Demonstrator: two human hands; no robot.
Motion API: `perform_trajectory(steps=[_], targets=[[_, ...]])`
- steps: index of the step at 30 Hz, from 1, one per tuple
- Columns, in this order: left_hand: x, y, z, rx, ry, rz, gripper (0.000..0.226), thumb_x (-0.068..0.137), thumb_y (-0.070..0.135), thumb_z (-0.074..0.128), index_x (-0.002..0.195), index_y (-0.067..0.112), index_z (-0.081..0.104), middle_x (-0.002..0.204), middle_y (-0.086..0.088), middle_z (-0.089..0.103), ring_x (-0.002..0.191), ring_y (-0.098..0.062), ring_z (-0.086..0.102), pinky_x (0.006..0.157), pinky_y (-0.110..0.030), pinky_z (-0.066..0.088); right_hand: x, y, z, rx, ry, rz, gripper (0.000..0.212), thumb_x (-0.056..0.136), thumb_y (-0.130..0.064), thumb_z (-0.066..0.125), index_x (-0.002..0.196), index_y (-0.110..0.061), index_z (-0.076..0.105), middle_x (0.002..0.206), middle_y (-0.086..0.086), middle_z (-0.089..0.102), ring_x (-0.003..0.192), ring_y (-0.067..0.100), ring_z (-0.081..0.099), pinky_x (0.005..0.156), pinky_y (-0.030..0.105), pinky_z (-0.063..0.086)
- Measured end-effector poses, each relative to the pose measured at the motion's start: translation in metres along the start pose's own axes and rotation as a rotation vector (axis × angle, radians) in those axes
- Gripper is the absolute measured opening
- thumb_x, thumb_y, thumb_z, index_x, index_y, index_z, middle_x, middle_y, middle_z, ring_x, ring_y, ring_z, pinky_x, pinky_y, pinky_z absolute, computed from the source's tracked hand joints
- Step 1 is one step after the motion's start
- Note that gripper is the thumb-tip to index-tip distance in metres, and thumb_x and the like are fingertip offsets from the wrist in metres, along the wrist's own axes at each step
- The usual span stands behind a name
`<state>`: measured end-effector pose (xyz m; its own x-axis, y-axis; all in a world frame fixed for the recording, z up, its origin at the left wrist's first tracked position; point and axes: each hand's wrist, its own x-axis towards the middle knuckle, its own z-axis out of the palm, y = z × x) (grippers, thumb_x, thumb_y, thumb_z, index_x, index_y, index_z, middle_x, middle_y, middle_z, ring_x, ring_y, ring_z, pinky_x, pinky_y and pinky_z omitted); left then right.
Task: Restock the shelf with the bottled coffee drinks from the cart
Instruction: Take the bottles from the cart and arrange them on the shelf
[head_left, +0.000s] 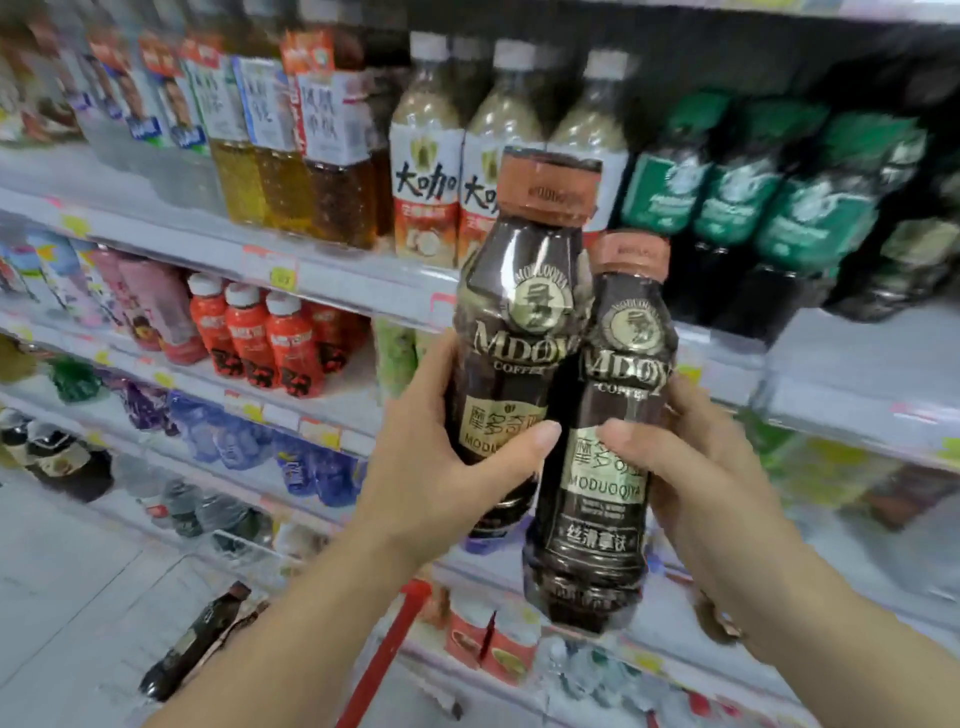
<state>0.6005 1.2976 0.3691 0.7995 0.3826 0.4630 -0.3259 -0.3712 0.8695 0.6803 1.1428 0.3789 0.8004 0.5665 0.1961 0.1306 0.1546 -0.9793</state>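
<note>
Left hand (441, 467), right hand (696, 467): touching bottles (519, 322)

Two coffee bottles held upright before shelf (337, 283), side by side, touching. Left bottle (514, 332) gripped by left hand (441, 467), set higher. Right bottle (608, 415) gripped by right hand (696, 467). Third bottle (192, 644) laid tilted at lower left, left of cart handle (395, 649).
</note>
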Motion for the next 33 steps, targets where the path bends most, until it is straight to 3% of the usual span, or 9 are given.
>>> perform_trajectory(steps=[5,8,13,16,19,23,27,33], targets=[[0.005,0.039,0.091,-0.051,-0.112,0.051,0.043,0.069,0.029,0.077,0.104,0.036,0.052,0.091,0.029,0.066,0.083,0.009,0.063,0.066,-0.005,0.044,-0.030,-0.040,-0.093,-0.050,0.160,-0.079,0.042,0.057,-0.023,0.074,0.098,-0.025,0.064,0.091,-0.001,0.074,0.085,0.014,0.069,0.067,0.021,0.053],[0.013,0.060,0.136,-0.069,-0.188,0.037,0.038,0.067,0.040,0.076,0.097,0.035,0.054,0.084,0.023,0.067,0.073,0.005,0.063,0.062,-0.008,0.044,-0.040,-0.058,-0.145,-0.075,0.267,-0.078,0.049,0.055,-0.034,0.074,0.102,-0.022,0.065,0.095,0.004,0.072,0.091,0.023,0.068,0.079,0.038,0.054],[0.030,0.078,0.188,-0.086,-0.285,-0.016,0.036,0.069,0.041,0.071,0.102,0.037,0.056,0.084,0.019,0.069,0.073,0.000,0.065,0.064,-0.015,0.048,-0.035,-0.074,-0.216,0.028,0.509,-0.030,0.012,0.080,-0.018,0.067,0.091,-0.015,0.065,0.081,0.001,0.069,0.073,0.018,0.066,0.065,0.030,0.052],[0.038,0.081,0.206,-0.070,-0.281,-0.045,0.028,0.076,0.035,0.072,0.099,0.038,0.056,0.087,0.019,0.069,0.077,0.000,0.065,0.069,-0.021,0.051,-0.014,-0.085,-0.253,-0.105,0.638,-0.120,0.014,0.079,-0.014,0.068,0.091,-0.020,0.063,0.085,-0.004,0.068,0.081,0.017,0.065,0.073,0.032,0.051],[0.042,0.082,0.217,-0.112,-0.248,-0.100,0.034,0.069,0.042,0.072,0.099,0.035,0.058,0.085,0.014,0.070,0.076,-0.006,0.067,0.065,-0.023,0.052,0.011,-0.094,-0.281,-0.212,0.665,-0.164,0.023,0.072,-0.019,0.073,0.092,-0.025,0.063,0.092,-0.003,0.070,0.089,0.019,0.066,0.083,0.040,0.054],[0.045,0.081,0.225,-0.107,-0.229,-0.144,0.026,0.076,0.030,0.073,0.097,0.034,0.059,0.084,0.014,0.070,0.074,-0.005,0.067,0.064,-0.023,0.052,0.048,-0.097,-0.301,-0.115,0.690,-0.151,0.027,0.064,-0.023,0.072,0.089,-0.021,0.064,0.090,0.003,0.070,0.093,0.028,0.067,0.089,0.053,0.052],[0.050,0.079,0.228,-0.068,-0.225,-0.148,0.027,0.077,0.030,0.072,0.099,0.036,0.058,0.086,0.017,0.070,0.076,-0.003,0.067,0.072,-0.030,0.055,0.071,-0.095,-0.308,-0.211,0.733,-0.216,0.034,0.074,-0.008,0.071,0.103,-0.017,0.057,0.092,-0.001,0.066,0.092,0.022,0.065,0.092,0.046,0.052],[0.053,0.077,0.230,-0.060,-0.230,-0.141,0.029,0.077,0.032,0.073,0.099,0.040,0.056,0.089,0.020,0.069,0.079,-0.001,0.066,0.077,-0.032,0.054,0.083,-0.078,-0.319,-0.354,0.570,-0.263,0.054,0.081,0.000,0.067,0.129,-0.013,0.048,0.114,0.002,0.061,0.106,0.018,0.060,0.093,0.036,0.050]])
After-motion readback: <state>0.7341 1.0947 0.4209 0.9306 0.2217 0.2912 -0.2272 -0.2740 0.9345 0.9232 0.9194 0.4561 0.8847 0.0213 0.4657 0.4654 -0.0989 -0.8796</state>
